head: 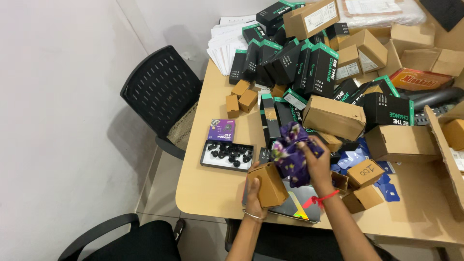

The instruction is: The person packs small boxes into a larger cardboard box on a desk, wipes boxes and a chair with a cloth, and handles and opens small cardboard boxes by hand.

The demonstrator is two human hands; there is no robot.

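My left hand [254,192] grips a small brown cardboard box [268,183], tilted, just above the table's near edge. My right hand [317,162] clutches a purple patterned cloth pouch [291,152] right beside and above that box. A red thread circles my right wrist and a thin bangle my left. Under both hands lies a flat dark glossy item [296,207] with a coloured corner.
A black tray of small black parts [227,155] and a purple card [221,130] lie left of my hands. Black-and-green boxes [290,58] and brown cartons [334,117] pile across the beige table [203,188]. Blue cards [353,159] are scattered right. A black mesh chair [162,89] stands at left.
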